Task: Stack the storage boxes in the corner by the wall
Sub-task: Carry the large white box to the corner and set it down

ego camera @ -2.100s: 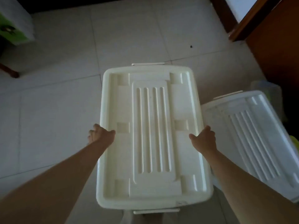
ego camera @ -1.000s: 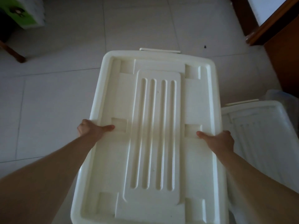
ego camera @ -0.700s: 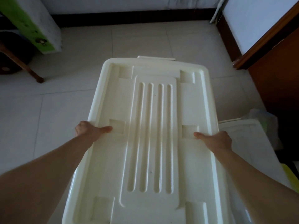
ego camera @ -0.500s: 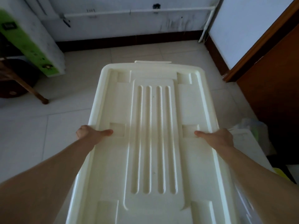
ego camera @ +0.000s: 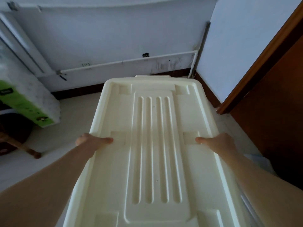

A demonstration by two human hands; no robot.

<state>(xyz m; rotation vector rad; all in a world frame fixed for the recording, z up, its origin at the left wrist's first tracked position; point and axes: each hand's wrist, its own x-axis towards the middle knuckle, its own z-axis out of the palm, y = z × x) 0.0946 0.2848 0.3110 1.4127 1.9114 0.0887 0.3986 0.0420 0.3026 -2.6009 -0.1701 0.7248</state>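
1. Storage box [ego camera: 152, 145], cream moulded plastic, is held up off the floor [ego camera: 73, 115], its far end pointing at the wall corner [ego camera: 199, 51].
2. I see my left hand [ego camera: 91, 142] and right hand [ego camera: 216, 143] gripping its 2 long rims, thumbs on the lid.
3. Stiff, smooth, probably light; bulky, so I judge mid-length rims the best hold.
4. Lid has 4 long grooves and square recesses.

Bare floor [ego camera: 78, 110] ahead of left hand [ego camera: 89, 141], open to wall [ego camera: 114, 38]. Further left: green pack [ego camera: 27, 104], stool leg [ego camera: 24, 149] block. Just right of right hand [ego camera: 219, 143]: door [ego camera: 275, 104]; white bag [ego camera: 259, 163] behind its wrist. Box [ego camera: 152, 145] fills gap btwn hands.
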